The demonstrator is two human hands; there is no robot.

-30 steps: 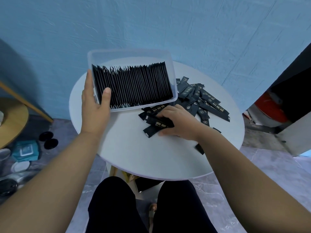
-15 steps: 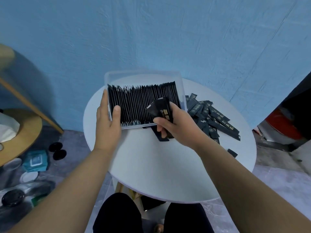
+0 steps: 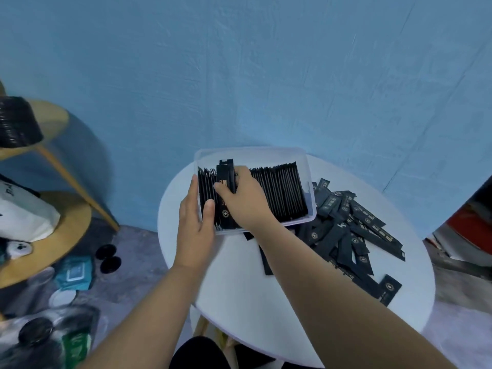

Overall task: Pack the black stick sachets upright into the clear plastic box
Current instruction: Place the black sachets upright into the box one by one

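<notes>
White table (image 3: 239, 288) | left fingers (image 3: 193, 188) grip box (image 3: 310, 183) wall | right fingers (image 3: 221, 186) pinch sachets (image 3: 225, 171) above box's left end

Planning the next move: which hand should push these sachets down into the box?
Right. The right hand grips the sachets above the left end of the box, while the left hand holds its wall steady.

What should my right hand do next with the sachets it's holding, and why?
Probably press them down into the clear plastic box at its left end: the right hand grips black sachets upright, poking above the packed row, while the left hand holds that end.
</notes>
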